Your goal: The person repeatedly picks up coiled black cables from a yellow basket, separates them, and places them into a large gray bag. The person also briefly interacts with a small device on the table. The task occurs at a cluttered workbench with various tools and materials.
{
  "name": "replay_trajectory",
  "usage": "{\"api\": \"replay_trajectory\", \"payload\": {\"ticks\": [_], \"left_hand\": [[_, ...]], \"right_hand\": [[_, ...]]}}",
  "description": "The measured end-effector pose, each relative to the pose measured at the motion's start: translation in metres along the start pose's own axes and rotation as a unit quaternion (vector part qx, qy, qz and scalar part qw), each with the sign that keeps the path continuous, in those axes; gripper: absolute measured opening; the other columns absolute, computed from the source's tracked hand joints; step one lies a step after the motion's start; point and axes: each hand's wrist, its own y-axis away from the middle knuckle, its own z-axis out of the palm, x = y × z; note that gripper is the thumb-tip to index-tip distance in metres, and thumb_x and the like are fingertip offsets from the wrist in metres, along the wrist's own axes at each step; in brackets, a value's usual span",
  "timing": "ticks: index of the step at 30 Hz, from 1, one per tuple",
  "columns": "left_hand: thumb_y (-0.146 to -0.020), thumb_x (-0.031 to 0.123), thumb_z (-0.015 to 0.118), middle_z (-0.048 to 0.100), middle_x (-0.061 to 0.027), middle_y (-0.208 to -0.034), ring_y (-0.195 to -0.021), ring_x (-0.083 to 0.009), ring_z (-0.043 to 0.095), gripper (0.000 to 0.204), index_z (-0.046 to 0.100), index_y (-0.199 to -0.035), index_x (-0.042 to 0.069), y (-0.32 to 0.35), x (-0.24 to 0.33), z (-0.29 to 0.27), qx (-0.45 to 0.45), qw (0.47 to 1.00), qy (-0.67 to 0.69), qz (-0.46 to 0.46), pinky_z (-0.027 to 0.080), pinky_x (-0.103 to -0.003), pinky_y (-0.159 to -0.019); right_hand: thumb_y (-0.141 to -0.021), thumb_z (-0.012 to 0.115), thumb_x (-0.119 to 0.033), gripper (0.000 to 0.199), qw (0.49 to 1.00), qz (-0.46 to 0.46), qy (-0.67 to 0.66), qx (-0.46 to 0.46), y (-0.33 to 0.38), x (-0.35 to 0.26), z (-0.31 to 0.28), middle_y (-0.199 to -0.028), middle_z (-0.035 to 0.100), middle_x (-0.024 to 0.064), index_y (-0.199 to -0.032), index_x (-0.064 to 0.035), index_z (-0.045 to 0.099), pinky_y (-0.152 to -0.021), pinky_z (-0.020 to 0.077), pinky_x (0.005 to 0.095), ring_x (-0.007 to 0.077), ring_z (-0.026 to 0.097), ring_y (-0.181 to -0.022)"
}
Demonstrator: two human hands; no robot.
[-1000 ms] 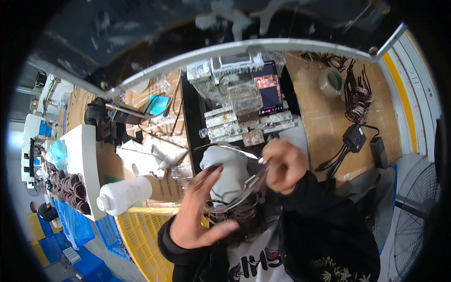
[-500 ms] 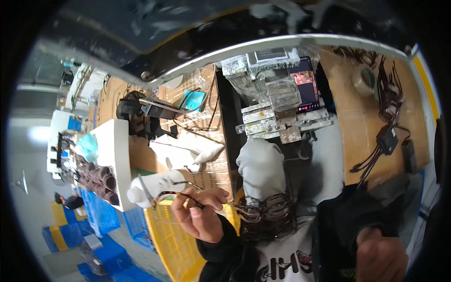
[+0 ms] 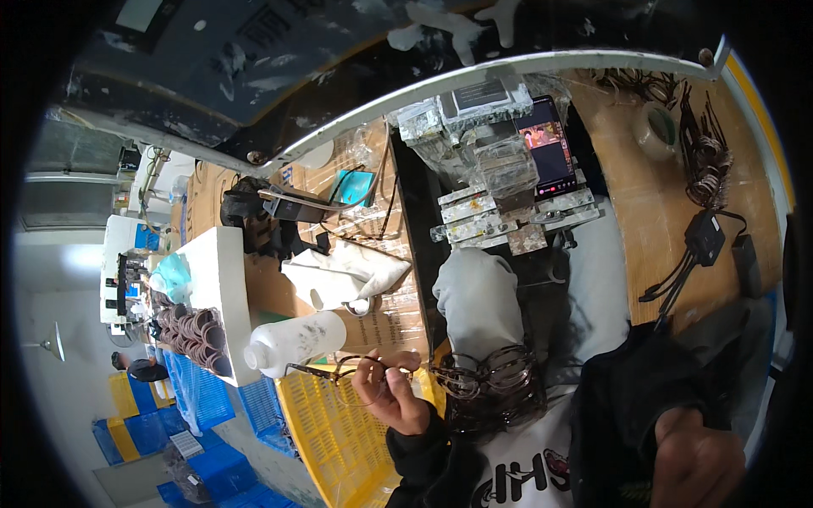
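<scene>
Glasses frame, dark thin wire, pinched between thumb and fingertips of left hand, held out over the yellow crate at the person's left, just below the white plastic bottle. Frame sits roughly level, lenses pointing left, one temple running back toward the palm. Left hand is pressed together on the frame near the hinge, not spread.

Right hand low at the right edge, resting by the dark sleeve, well apart from the frame; looks loosely curled and holding nothing, but fingers are mostly hidden so cannot tell for sure.

Pile of more dark frames lies in the lap, just beside the left hand, against a grey cloth bundle. Table ahead carries a clear plastic jig, a phone with a lit screen, tape roll, black cables. White rag sits on cardboard left of the jig.

Step in hand reads as setting one frame aside into the crate (judgement only). To do it well: keep the pinch at the hinge, not the lens rim, lower it flat so the temples don't snag the crate's mesh, and stay off the bottle.
</scene>
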Motion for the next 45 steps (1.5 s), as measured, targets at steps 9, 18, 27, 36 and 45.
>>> {"api": "replay_trajectory", "payload": {"ticks": [9,18,27,36,45], "left_hand": [[-0.091,0.007,0.038,0.055,-0.0155,-0.076,-0.073,-0.0192,0.052,0.032,0.03,-0.121,-0.001,-0.009,0.006,0.033,0.007,1.0,0.0,0.028,0.045,-0.033,-0.073],[-0.092,0.013,0.04,0.057,-0.0148,-0.071,-0.065,-0.0186,0.054,0.031,0.035,-0.118,-0.005,-0.032,0.013,0.051,0.111,0.989,-0.005,0.096,0.044,-0.029,-0.067],[-0.094,0.015,0.038,0.053,-0.0111,-0.071,-0.066,-0.0169,0.052,0.031,0.04,-0.118,-0.003,-0.032,0.018,0.035,0.134,0.984,0.033,0.11,0.045,-0.033,-0.068],[-0.09,0.013,0.04,0.05,-0.0101,-0.069,-0.067,-0.0169,0.05,0.035,0.038,-0.121,-0.003,-0.024,0.009,0.033,0.097,0.992,0.047,0.069,0.047,-0.036,-0.068],[-0.093,0.015,0.035,0.053,-0.0125,-0.075,-0.07,-0.0182,0.053,0.034,0.036,-0.123,-0.002,-0.028,0.014,0.037,0.058,0.998,0.035,0.008,0.048,-0.034,-0.071]], "right_hand": [[-0.074,0.069,-0.029,0.024,0.981,0.158,0.102,-0.041,0.0,0.045,0.032,-0.076,0.058,0.0032,-0.088,-0.0115,0.062,-0.05,0.0424,0.0279,0.0149,0.055,-0.058],[-0.076,0.067,-0.014,0.01,0.937,0.253,0.191,-0.145,0.053,0.108,0.075,-0.075,0.058,0.0032,-0.077,-0.0065,0.06,-0.051,0.0468,0.0299,0.0202,0.061,-0.061],[-0.092,0.052,-0.019,0.023,0.941,0.302,0.023,0.15,0.025,0.12,0.028,-0.066,0.054,0.004,-0.082,0.0012,0.055,-0.047,0.0347,0.0208,0.008,0.046,-0.051],[-0.097,0.042,-0.027,0.028,0.873,0.269,-0.168,0.37,-0.016,0.208,0.016,-0.068,0.049,-0.0021,-0.086,-0.0035,0.052,-0.046,0.0271,0.0165,0.0011,0.033,-0.053],[-0.098,0.04,-0.028,0.034,0.874,0.304,-0.121,0.359,-0.021,0.252,0.035,-0.062,0.035,-0.0052,-0.073,-0.0055,0.045,-0.049,0.0261,0.0204,0.0034,0.029,-0.055]]}}
